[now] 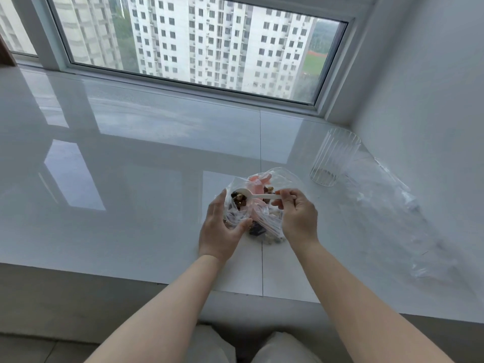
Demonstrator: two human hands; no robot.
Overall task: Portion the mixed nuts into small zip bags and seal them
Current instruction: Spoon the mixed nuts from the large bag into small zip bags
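A clear plastic bag of mixed nuts (264, 231) lies on the glossy white sill (131, 205) near its front edge, with pink plastic showing at its top. My left hand (222, 229) grips a small clear zip bag (237, 214) and holds its mouth open. My right hand (297, 214) pinches the handle of a white plastic spoon (258, 195). The spoon bowl carries dark and pale nuts and hovers right over the small bag's opening.
A ribbed clear glass (334, 157) stands at the right near the wall corner. Several empty clear bags (398, 203) lie spread along the right side. The window frame (199, 87) runs along the back. The sill's front edge drops off just before my knees.
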